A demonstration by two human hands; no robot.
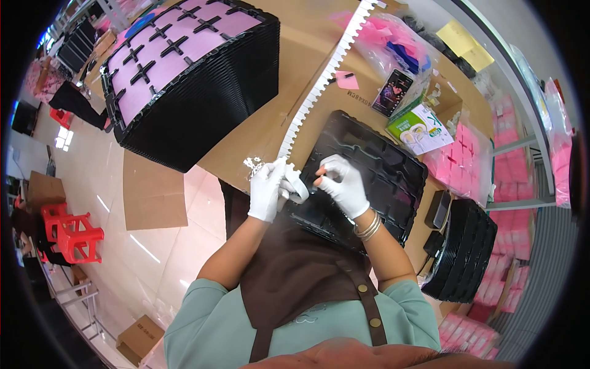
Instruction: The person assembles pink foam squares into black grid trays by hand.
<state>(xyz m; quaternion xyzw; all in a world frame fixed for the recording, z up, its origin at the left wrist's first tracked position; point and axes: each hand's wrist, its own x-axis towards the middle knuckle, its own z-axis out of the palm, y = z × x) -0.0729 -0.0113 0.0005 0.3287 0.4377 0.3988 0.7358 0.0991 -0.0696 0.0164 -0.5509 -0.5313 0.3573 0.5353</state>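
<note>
Toothed white strip (314, 101) in left grip (266, 192)

Left grip, white-gloved, pinches strip's near end; smooth white ring (302, 186) right beside. Strip runs long, flat, over matte brown bench (301, 52). Right grip (345, 187), gloved, curled, bare-tipped; can't tell if pinching anything. Glossy molded black tray (369, 154) beneath.

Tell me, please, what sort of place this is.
Probably a packing or assembly workshop: stacked black trays stand on the worktop, pink packs are piled at the right, and the gloved left hand holds a toothed white strip.
</note>
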